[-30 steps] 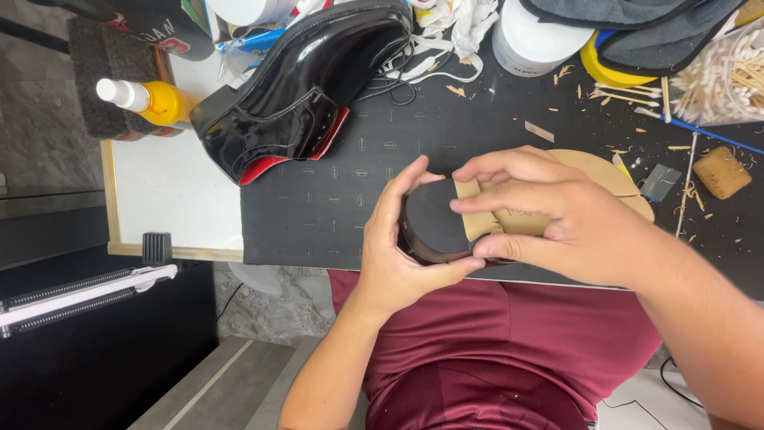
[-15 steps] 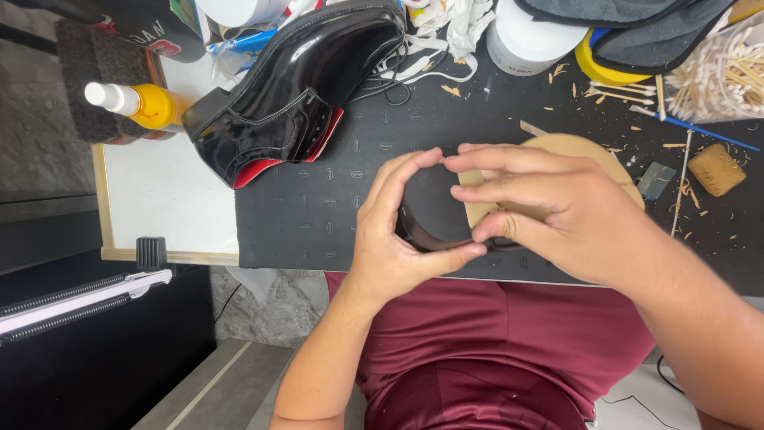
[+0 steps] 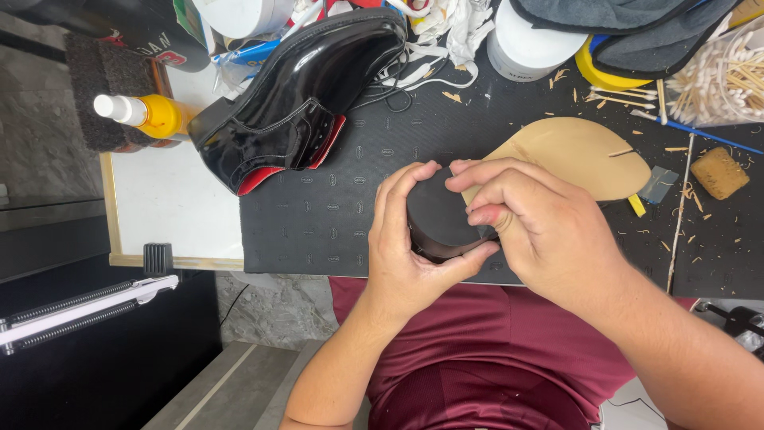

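Lying at the left on the black mat (image 3: 318, 231) is a glossy black shoe (image 3: 302, 95). Nearer the middle, the left hand (image 3: 406, 255) curls its fingers around a dark heel block (image 3: 438, 215), while the right hand (image 3: 541, 231) pinches its top edge against a tan insole (image 3: 573, 155).

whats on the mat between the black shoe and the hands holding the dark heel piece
In the head view, nothing: only bare black mat lies between the glossy black shoe and the left hand and right hand gripping the dark heel block.
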